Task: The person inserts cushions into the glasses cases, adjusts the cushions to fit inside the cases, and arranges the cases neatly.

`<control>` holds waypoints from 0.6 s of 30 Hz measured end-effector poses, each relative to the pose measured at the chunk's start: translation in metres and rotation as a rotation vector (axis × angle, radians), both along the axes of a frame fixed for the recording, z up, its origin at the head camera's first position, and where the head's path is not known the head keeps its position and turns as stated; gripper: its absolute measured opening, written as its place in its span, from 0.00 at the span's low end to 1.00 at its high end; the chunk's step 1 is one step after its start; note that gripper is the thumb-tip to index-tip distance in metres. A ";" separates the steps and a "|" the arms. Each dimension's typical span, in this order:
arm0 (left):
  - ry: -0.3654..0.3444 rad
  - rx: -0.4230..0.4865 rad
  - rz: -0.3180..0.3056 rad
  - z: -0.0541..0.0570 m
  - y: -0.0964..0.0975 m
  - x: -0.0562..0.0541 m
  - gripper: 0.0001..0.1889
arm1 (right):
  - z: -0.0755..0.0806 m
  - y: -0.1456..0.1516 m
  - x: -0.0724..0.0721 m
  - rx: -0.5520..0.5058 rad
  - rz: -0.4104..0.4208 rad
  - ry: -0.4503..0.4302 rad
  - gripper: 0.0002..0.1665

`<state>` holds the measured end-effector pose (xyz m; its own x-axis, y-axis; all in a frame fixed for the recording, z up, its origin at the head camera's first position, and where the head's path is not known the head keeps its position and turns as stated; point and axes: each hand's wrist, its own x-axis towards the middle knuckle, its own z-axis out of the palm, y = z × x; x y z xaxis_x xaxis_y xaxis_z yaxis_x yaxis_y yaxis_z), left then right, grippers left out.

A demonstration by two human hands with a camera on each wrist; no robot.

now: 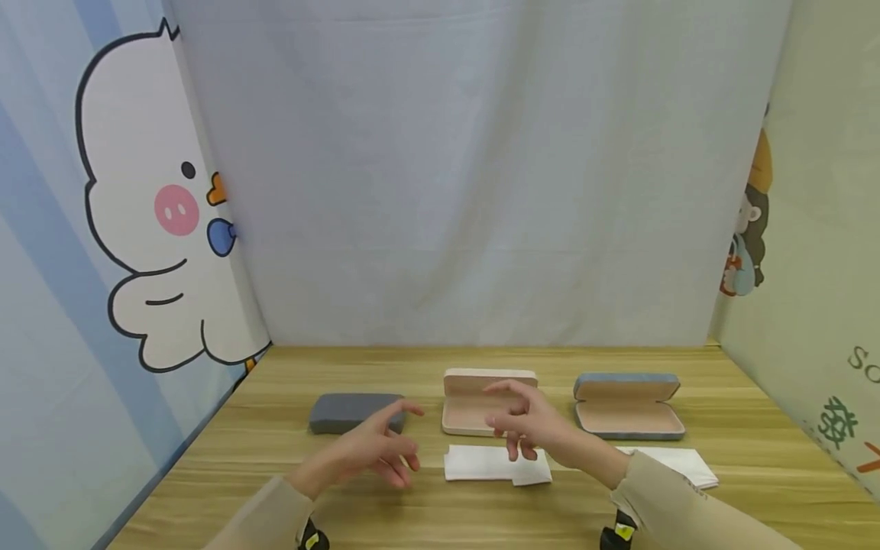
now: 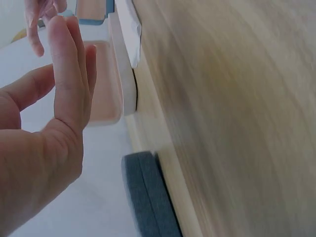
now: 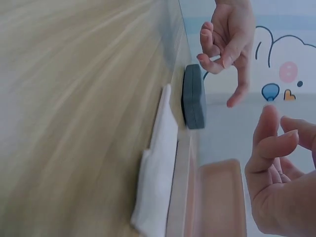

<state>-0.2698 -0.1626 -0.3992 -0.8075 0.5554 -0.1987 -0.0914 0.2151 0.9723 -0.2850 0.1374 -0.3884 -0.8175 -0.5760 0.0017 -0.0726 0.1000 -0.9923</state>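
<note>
My left hand [image 1: 374, 451] hovers above the table, just in front of a closed dark grey glasses case [image 1: 347, 412]; its fingers are loosely bent and hold nothing. To the right, my right hand [image 1: 532, 424] is raised before an open white glasses case [image 1: 474, 409] with a pinkish lining, also holding nothing. Below that hand lies a folded white cloth [image 1: 477, 464]. In the left wrist view the left fingers [image 2: 69, 74] stand clear of the grey case [image 2: 148, 192]. The right wrist view shows both hands apart, with the cloth [image 3: 157, 168] beside the white case.
An open blue glasses case [image 1: 629, 416] stands at the right, with a second folded white cloth [image 1: 677, 464] before it, partly hidden by the right forearm. A pale curtain [image 1: 481, 191] hangs behind the wooden table [image 1: 426, 519], with printed cartoon curtains at both sides.
</note>
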 end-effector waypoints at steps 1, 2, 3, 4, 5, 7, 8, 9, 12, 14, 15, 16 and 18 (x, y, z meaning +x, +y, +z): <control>-0.009 0.004 0.001 -0.001 0.002 0.000 0.31 | -0.002 0.006 0.000 0.003 -0.003 -0.008 0.34; -0.016 0.008 0.003 -0.002 0.004 0.000 0.31 | -0.004 0.012 0.000 0.008 -0.007 -0.016 0.34; -0.022 0.014 0.002 -0.004 0.006 0.000 0.31 | -0.006 0.018 0.000 0.008 -0.008 -0.024 0.34; -0.038 0.022 0.001 -0.006 0.008 0.001 0.31 | -0.009 0.024 0.001 0.009 -0.009 -0.031 0.34; -0.054 0.030 0.001 -0.008 0.010 0.001 0.31 | -0.012 0.029 0.002 0.014 -0.013 -0.038 0.35; -0.085 0.045 0.004 -0.012 0.014 0.001 0.31 | -0.018 0.040 0.003 0.025 -0.021 -0.046 0.37; -0.101 0.053 0.005 -0.014 0.016 0.001 0.31 | -0.022 0.044 0.004 0.031 -0.024 -0.052 0.38; -0.117 0.061 0.007 -0.017 0.018 0.001 0.31 | -0.026 0.048 0.004 0.036 -0.028 -0.060 0.39; -0.143 0.070 0.018 -0.022 0.023 0.002 0.32 | -0.036 0.057 0.006 0.055 -0.037 -0.083 0.40; -0.158 0.075 0.025 -0.027 0.026 0.002 0.32 | -0.041 0.061 0.008 0.070 -0.035 -0.100 0.40; -0.163 0.078 0.035 -0.029 0.027 0.002 0.32 | -0.043 0.063 0.009 0.080 -0.036 -0.106 0.40; -0.171 0.082 0.045 -0.031 0.029 0.002 0.33 | -0.045 0.064 0.010 0.091 -0.037 -0.110 0.40; -0.180 0.094 0.069 -0.035 0.032 0.002 0.34 | -0.048 0.067 0.011 0.117 -0.040 -0.118 0.41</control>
